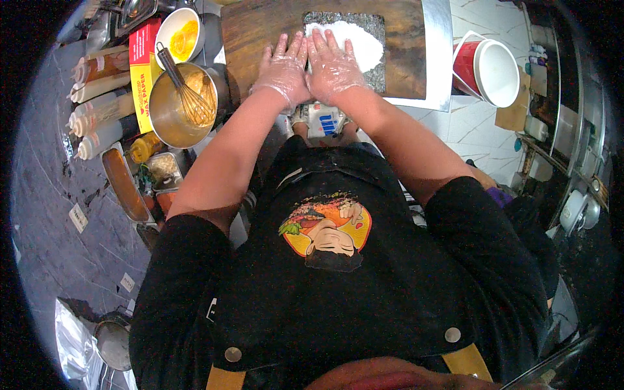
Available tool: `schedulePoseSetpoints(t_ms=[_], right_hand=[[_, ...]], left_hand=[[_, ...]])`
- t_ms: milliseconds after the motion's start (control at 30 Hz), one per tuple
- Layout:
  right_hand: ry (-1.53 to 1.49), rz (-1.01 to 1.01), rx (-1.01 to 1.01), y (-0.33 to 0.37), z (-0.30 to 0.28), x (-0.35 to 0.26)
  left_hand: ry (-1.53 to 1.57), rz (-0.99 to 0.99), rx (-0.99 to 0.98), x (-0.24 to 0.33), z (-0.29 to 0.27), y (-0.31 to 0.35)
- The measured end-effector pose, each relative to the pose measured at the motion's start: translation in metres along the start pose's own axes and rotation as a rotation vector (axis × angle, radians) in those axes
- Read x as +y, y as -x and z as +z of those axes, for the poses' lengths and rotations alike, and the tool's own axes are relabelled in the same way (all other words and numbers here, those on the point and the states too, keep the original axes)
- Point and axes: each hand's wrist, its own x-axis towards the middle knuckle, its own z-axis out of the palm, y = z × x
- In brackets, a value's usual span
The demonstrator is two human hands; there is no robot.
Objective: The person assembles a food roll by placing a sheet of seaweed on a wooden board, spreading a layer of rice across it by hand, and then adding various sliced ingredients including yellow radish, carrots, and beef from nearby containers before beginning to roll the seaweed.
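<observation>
A dark, square nori sheet (pixel 375 79) lies on the wooden board (pixel 260 23). Over much of it spreads a white layer that looks like rice (pixel 364 49), with an uneven right edge. My right hand (pixel 335 70), in a clear plastic glove, lies flat with its fingers stretched over the rice and the left part of the sheet. Beside it my left hand (pixel 281 75), gloved the same way, is flat with fingers extended at the sheet's left edge. The thumbs and inner sides of the two hands meet. Neither hand grasps anything.
Left of the board stand a metal bowl (pixel 170 133) of orange-brown sauce with a whisk (pixel 188 94) in it, a white bowl (pixel 195 55) of yellow food, a red-and-yellow box (pixel 142 84) and several squeeze bottles (pixel 97 120). To the right is a red-and-white bucket (pixel 465 68).
</observation>
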Motion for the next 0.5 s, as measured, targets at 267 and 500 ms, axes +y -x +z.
schedulePoseSetpoints(t_ms=[267,500], right_hand=[[-0.014,-0.022,-0.006,0.030,0.002,-0.012],[0.025,-0.042,-0.002,0.052,0.010,-0.019]], left_hand=[[0.059,0.011,-0.002,0.011,0.015,0.027],[0.045,-0.001,-0.024,0.023,0.018,0.044]])
